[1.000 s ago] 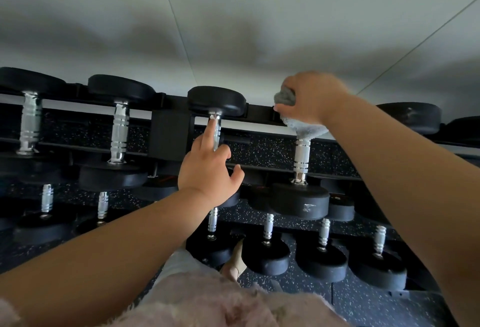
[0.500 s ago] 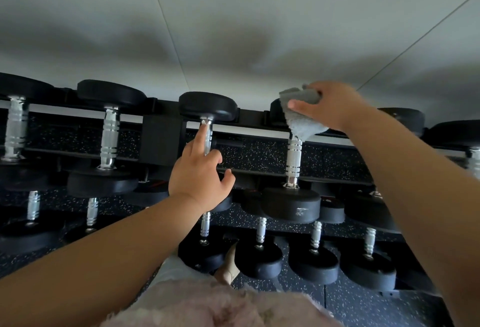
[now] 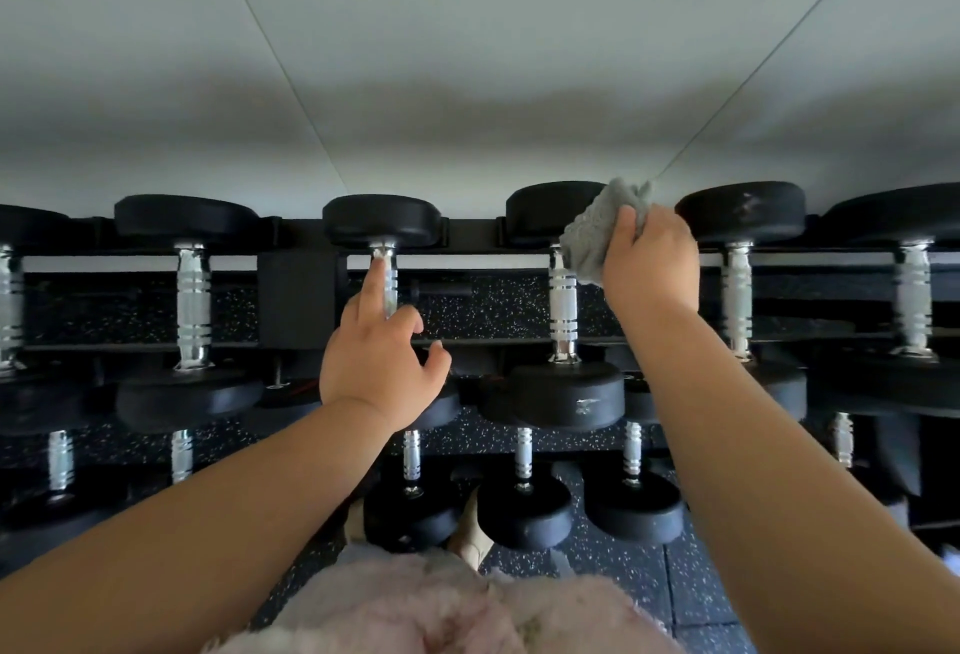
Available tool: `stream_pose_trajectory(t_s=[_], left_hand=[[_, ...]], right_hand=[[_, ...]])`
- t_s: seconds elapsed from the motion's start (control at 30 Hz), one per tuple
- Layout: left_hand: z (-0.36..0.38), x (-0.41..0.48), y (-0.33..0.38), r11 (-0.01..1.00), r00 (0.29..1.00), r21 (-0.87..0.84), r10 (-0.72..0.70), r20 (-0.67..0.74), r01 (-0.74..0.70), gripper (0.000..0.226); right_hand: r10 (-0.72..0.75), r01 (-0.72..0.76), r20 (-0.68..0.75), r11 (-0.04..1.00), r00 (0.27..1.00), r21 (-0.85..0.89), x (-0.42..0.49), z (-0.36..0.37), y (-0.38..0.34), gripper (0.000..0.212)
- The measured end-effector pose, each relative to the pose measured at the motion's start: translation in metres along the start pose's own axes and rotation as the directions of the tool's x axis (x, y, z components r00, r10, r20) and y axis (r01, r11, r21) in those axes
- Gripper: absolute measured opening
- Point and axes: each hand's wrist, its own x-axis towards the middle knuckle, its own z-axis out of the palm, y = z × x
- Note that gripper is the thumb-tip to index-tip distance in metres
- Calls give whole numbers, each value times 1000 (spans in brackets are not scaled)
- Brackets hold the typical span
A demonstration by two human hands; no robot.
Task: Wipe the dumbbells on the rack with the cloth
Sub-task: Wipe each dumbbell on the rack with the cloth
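The right hand [image 3: 649, 263] gripped a bunched grey cloth [image 3: 602, 232], its fingers [image 3: 626, 227] curled round the fabric. The cloth sat against the far head and the top of the shiny handle of one dumbbell [image 3: 563, 300] on the top row of the rack [image 3: 296, 300]. That dumbbell lay front to back, its near black head [image 3: 566, 393] towards the person and its far head partly hidden behind the cloth.

The left hand [image 3: 379, 362] reached to the next dumbbell on the left [image 3: 382, 222]. Its forefinger was stretched out straight along the metal handle, the tip near the collar under the far black head. The other fingers were loosely bent and apart, with the thumb out to the right, and they held nothing.

More dumbbells with black heads and ribbed silver handles lay in the same row, one further left [image 3: 189, 300] and two to the right of the cloth [image 3: 737, 289]. A lower row of smaller dumbbells [image 3: 522, 508] sat below, nearer the person. The floor [image 3: 649, 586] under the rack was dark with pale speckles. A pale wall [image 3: 467, 55] rose behind the rack, with two thin seams running across it. Along the bottom edge, fluffy pink clothing [image 3: 441, 612] showed, and the toe of a light shoe [image 3: 475, 534] peeked out just beyond it.
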Motion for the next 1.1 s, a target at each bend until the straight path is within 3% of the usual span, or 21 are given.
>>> stream_pose_trajectory(t_s=[0.13,0.23,0.37,0.43,0.53,0.63,0.67,0.73,0.87,0.93,1.0,1.1], left_hand=[[-1,1,0,1000,1000,-3,-11,3,11,26],[-1,0,0,1000,1000,5,-10,3,10,26],[-2,0,1,1000,1000,19,-10,11,9,27],[-4,0,2,1000,1000,14,-15,20,15,27],[-5,0,3,1000,1000,7,-17,21,17,28],[-6,0,4,1000,1000,9,-21,23,21,27],[-6,0,4,1000,999,10,-22,23,22,27],[-6,0,4,1000,1000,8,-23,21,23,26],[-6,0,4,1000,1000,21,-21,23,20,27],[-6,0,4,999,999,30,-23,30,22,27],[-6,0,4,999,999,32,-22,34,21,27],[-7,0,5,999,999,26,-28,39,27,26]], right_hand=[[10,21,199,988,980,-150,-17,-2,5,49],[28,64,398,974,917,-216,-22,16,-8,42],[67,-67,386,998,920,-12,-20,40,-19,47],[78,-67,423,997,903,-40,-20,43,-12,41],[95,14,541,981,836,-193,-22,30,0,50],[149,54,706,965,692,-257,-29,13,5,59],[158,33,712,969,685,-247,-29,13,7,63],[116,-44,645,991,755,-127,-26,19,7,61],[130,-215,436,965,891,152,-11,36,-13,30],[103,-166,471,982,876,95,-16,40,-22,30],[74,-18,549,994,833,-107,-20,45,-14,46],[79,117,690,966,719,-232,-26,34,-3,57]])
